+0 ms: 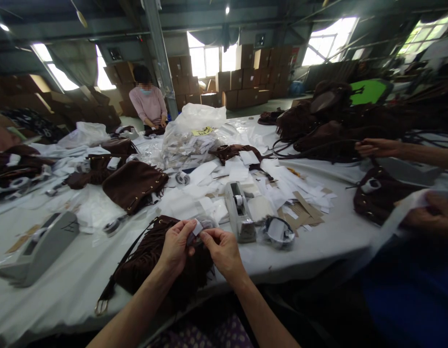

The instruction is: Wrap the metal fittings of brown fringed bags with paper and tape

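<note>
The left hand point(177, 247) and the right hand point(224, 251) are both closed in a pinch on a small white piece point(197, 227), perhaps paper or tape. They touch a brown fringed bag point(144, 266), which lies on the desk point(318, 241) just left of the grey tape dispenser point(240, 215). Behind the dispenser, white paper slips point(246, 176) lie scattered.

Dark-brown fringed bag point(151, 261) (white paper wrap point(197, 227)), grey tape dispenser point(239, 212)
</note>
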